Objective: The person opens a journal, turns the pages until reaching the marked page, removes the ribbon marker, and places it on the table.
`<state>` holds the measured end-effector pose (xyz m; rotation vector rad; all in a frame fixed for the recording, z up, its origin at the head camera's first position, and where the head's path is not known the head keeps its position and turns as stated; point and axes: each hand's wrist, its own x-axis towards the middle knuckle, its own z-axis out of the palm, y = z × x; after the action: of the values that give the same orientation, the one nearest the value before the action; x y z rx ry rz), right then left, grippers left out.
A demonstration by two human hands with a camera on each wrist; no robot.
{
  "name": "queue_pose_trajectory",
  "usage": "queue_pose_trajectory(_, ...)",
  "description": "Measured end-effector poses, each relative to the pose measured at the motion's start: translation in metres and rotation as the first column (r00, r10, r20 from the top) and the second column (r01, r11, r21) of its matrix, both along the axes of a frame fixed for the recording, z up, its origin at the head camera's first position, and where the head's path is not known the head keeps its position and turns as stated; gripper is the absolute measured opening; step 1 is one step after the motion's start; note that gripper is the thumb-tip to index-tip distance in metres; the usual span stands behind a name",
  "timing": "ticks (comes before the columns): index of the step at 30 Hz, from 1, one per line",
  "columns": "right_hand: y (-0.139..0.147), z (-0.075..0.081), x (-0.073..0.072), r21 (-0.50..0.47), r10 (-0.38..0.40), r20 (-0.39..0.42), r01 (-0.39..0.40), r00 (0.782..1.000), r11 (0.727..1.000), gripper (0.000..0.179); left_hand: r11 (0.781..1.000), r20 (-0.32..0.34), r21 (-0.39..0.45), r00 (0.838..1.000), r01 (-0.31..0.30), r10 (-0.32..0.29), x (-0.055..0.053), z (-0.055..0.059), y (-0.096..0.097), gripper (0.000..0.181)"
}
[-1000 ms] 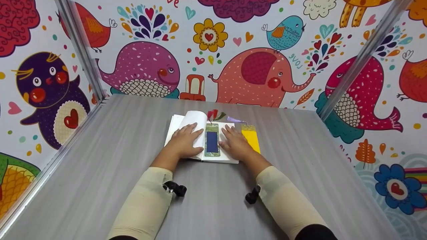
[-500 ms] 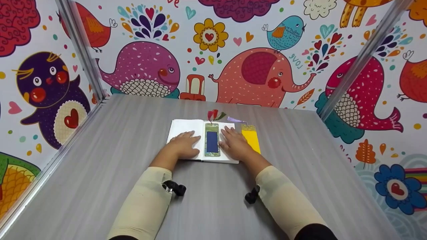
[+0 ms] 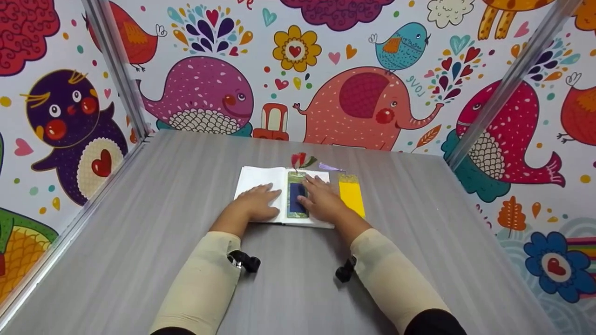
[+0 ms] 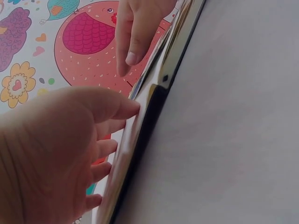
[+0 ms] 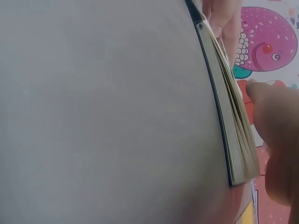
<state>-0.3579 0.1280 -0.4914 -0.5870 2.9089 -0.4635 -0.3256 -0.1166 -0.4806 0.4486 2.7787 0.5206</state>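
Observation:
An open book with blank white pages lies on the table. My left hand rests on the left page with its fingers spread, their tips on the paper in the left wrist view. On the right page, along the fold, is a green patterned bookmark with a dark blue panel and a red and green tassel sticking out past the top edge. My right hand, fingers extended, is over the right page, its thumb and fingertips overlapping the bookmark's right side. The right wrist view shows this hand close over the book's pages.
A yellow bookmark with a patterned top and a lilac tassel lies just right of the book. The grey table meets printed walls at the back and sides.
A raised left page has gone down flat under my left hand, which drew slightly nearer. My right hand has since shifted left from the page's right part to overlap the green bookmark.

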Motion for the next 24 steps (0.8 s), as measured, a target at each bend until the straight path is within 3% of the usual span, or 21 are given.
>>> queue_pose_trajectory(24,-0.034,-0.006,-0.003,0.034,0.093,-0.037,-0.092,0.995,0.995,0.062,1.000,-0.004,0.002,1.000,0.012,-0.012,-0.001,-0.001,-0.001,0.075)
